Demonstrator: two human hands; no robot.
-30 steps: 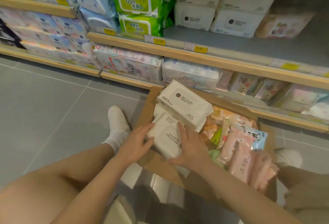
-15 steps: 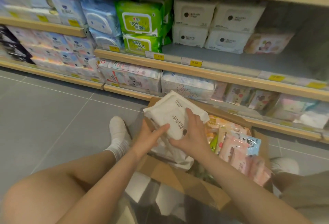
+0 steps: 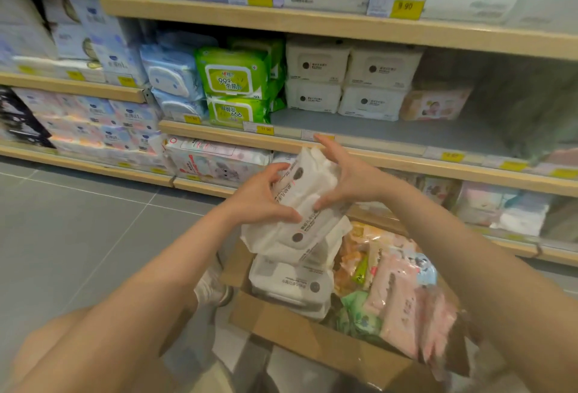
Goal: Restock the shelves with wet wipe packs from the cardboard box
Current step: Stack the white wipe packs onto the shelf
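Observation:
Both hands hold two stacked white wet wipe packs [image 3: 300, 205] above the cardboard box [image 3: 300, 327]. My left hand [image 3: 259, 198] grips their left side. My right hand [image 3: 347, 177] grips the right side, fingers spread over the top pack. Another white pack [image 3: 291, 286] lies in the box below, beside pink, orange and green packs [image 3: 397, 292]. On the middle shelf [image 3: 375, 130], matching white packs [image 3: 347, 83] stand stacked two high at the back, with bare grey shelf in front of them and to their right.
Green packs [image 3: 234, 86] and blue packs [image 3: 172, 76] sit left of the white ones. A small pink pack [image 3: 434, 105] lies to the right. The lower shelf [image 3: 219, 164] holds more packs. My white shoe [image 3: 212, 292] rests on the grey floor beside the box.
Both hands have lifted the white packs out of the box and raised them toward the middle shelf. The view has tilted upward, showing a higher shelf.

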